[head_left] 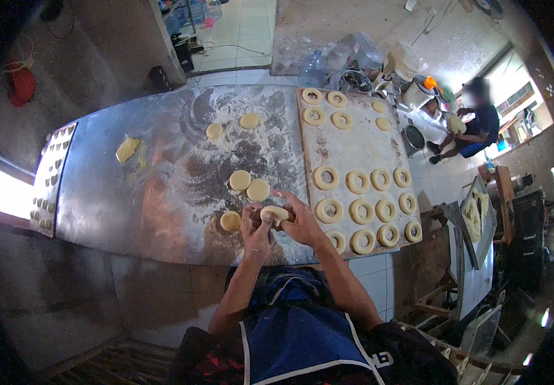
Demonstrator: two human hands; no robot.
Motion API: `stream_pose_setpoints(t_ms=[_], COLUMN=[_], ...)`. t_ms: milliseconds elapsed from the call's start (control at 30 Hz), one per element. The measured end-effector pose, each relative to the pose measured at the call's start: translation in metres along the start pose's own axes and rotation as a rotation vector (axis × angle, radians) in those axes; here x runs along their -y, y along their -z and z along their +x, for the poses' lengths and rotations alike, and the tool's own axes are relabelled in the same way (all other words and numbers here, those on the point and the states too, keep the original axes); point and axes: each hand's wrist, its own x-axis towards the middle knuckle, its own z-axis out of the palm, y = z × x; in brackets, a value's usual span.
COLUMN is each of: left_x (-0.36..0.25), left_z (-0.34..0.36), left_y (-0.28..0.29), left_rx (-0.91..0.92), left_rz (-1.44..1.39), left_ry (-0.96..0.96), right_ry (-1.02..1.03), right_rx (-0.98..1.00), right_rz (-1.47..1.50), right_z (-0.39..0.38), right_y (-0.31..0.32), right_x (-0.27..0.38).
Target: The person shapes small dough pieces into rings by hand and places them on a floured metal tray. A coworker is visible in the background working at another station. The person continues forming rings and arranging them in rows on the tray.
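From my screen, left hand (pixel 255 236) and right hand (pixel 301 223) both grip the dough (pixel 277 212); looks light, soft, dentable, so I'd hold its rim gently.

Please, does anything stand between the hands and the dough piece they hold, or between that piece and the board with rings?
Nothing visible separates the left hand and right hand from the dough piece: both touch it. Toward the board on the right, only the right hand itself lies between, then floury tabletop.
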Motion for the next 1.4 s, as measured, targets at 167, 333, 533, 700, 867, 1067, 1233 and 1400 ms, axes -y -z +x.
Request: stream_pose_setpoints(t_ms=[167,333,533,700,867,1067,1233,1400], left_x=[-0.012,0.0,0.019,0.05,0.065,0.078,0.099,0.103], left_z=[0.002,0.017,0.033,0.04,0.04,0.049,0.056,0.061], left_y=[0.006,-0.001,-0.009,-0.02,-0.029,-0.055,-0.08,-0.1], left_rx=[0.238,0.061,0.13,-0.121,0.02,-0.083,-0.155,0.057], left_rz=[-0.086,-0.367,0.859,-0.032,0.632,0.408,0.364,0.219], left_ry=[0.19,0.084,-0.355,0.175,-0.253,-0.183,-0.245,-0.136], right_ry=[-0.104,-0.256,-0.187,-0.292,-0.291,-0.052,0.072,-0.041], right_rx=[0.061,-0.284,-0.248,-0.426,-0.308,-0.28,-0.268,-0.189], right_rz=[0.429,-0.057,0.03,-0.051,-0.263,-0.287,-0.046,-0.29], right_z=[0.008,0.009,0.004,0.003,-0.007,-0.008,-0.011,-0.01], right_y=[0.0,-0.005,-0.006,0.0,0.017,0.052,0.075,0.108], right_x=[-0.006,-0.025,-0.017,-0.006,-0.004,-0.001,0.001,-0.006])
